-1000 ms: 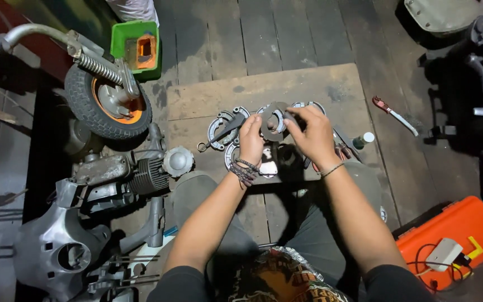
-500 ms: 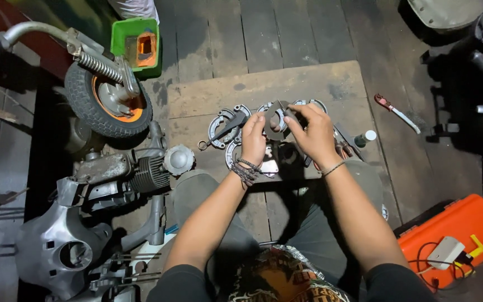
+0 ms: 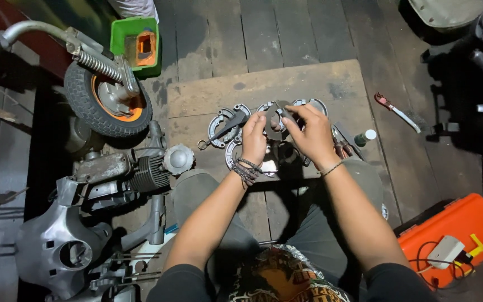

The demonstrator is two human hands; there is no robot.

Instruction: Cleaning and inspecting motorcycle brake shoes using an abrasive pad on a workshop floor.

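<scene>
Flat grey metal plate [image 3: 275, 124], irregular outline, dull finish. Held upright above the wooden board [image 3: 264, 89], gripped at both edges.

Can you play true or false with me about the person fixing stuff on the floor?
1. Both hands, the left hand and the right hand, hold one flat metal part. True.
2. The toolbox is blue. False: it is orange.
3. A small wheel sits to the person's left. True.
4. The green tub lies on the person's lap. False: it stands on the floor beyond the wheel.
</scene>
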